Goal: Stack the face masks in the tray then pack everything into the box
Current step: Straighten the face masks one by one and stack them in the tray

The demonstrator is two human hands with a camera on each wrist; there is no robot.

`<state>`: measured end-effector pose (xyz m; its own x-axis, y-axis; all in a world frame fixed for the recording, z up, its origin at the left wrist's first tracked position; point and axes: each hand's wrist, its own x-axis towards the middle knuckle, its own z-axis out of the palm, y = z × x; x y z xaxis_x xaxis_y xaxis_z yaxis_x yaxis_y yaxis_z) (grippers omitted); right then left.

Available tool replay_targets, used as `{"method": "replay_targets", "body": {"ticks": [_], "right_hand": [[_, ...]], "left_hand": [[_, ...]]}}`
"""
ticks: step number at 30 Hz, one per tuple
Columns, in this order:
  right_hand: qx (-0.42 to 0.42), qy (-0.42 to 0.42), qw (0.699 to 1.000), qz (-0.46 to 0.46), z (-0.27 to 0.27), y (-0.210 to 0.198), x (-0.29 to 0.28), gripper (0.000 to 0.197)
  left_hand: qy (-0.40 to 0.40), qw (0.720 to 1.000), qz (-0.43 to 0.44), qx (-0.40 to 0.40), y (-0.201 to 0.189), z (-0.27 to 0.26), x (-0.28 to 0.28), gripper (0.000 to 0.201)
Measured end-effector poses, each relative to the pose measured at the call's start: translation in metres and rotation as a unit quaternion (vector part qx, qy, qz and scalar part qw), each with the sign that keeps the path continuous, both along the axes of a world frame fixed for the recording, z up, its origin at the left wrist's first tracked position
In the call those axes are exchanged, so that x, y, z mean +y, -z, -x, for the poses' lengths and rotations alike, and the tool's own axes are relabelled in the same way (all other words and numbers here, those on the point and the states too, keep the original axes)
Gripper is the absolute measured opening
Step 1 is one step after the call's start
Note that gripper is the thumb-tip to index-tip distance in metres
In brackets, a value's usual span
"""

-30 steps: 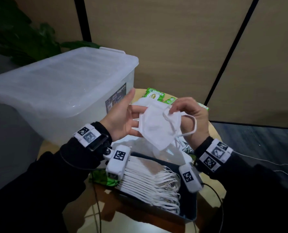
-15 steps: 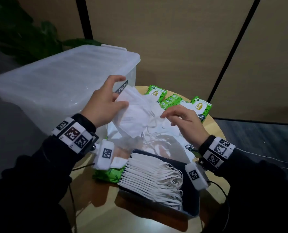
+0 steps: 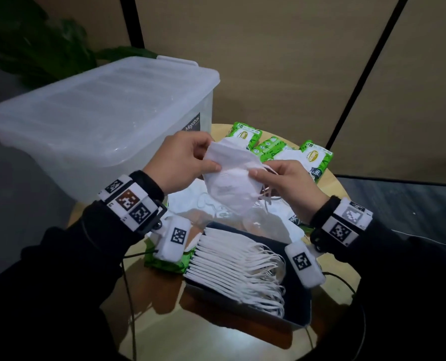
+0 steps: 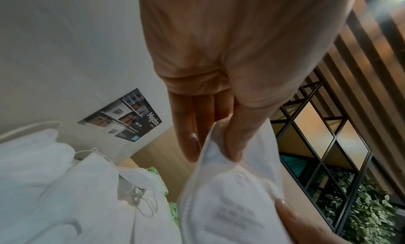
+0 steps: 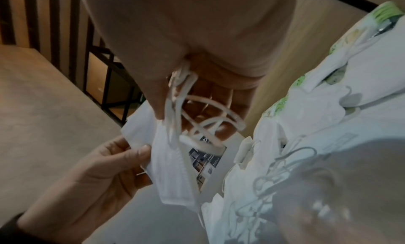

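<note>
Round wooden surface (image 3: 224, 332) before tan panels; left hand (image 3: 182, 162) pinches the face mask (image 3: 232, 183) at its top edge, right hand (image 3: 289, 183) pinches the strap side, mask above tray (image 3: 298, 303); flatten it, align with stack (image 3: 232, 267), tuck loops; box (image 3: 99, 121) lidded, contents unseen; loose masks behind partly hidden.

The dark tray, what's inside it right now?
A row of folded white face masks with their ear loops fills the dark tray. The tray's floor under them is covered.
</note>
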<state>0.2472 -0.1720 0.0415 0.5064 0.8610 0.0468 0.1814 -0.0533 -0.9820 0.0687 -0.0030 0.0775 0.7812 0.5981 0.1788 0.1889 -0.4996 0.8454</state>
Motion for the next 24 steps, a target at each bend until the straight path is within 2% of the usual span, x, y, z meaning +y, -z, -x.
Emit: {"method": "replay_targets", "body": {"ticks": [2,5,8,10,13,15,16,19,22,24], "right_hand": [[0.056,0.021,0.998,0.012,-0.002,-0.004,-0.001,0.034],[0.2,0.06,0.978,-0.009,-0.005,-0.011,-0.002,0.033],[0.317,0.067,0.943,-0.072,-0.002,-0.019,-0.003,0.039],[0.279,0.072,0.955,-0.067,0.001,-0.02,-0.003,0.041],[0.073,0.069,0.995,0.022,-0.005,-0.011,-0.003,0.025],[-0.004,0.031,0.995,0.094,-0.006,-0.005,-0.006,0.021],[-0.007,0.001,0.994,0.108,-0.005,-0.003,-0.007,0.024],[0.006,-0.043,0.992,0.121,0.0,0.0,-0.007,0.049],[0.047,-0.032,0.99,0.125,0.001,-0.005,-0.007,0.032],[0.045,-0.029,0.988,0.145,-0.002,-0.006,-0.008,0.034]], "left_hand": [[-0.027,0.999,-0.018,0.018,-0.001,-0.001,0.001,0.02],[-0.069,0.992,-0.086,0.063,0.001,0.001,0.006,0.019],[-0.066,0.994,-0.053,0.067,0.003,0.0,0.005,0.019],[-0.055,0.997,-0.008,0.048,0.002,-0.003,0.003,0.019],[-0.048,0.996,0.075,0.012,-0.001,-0.002,0.003,0.018],[-0.048,0.991,0.121,-0.003,0.0,0.0,0.002,0.009],[-0.044,0.989,0.139,-0.012,0.0,0.0,0.001,0.007],[-0.033,0.985,0.165,-0.045,0.002,-0.003,-0.002,0.015],[-0.023,0.985,0.161,-0.056,0.002,-0.004,-0.001,0.021],[-0.006,0.987,0.153,-0.045,0.003,-0.003,-0.001,0.024]]}}
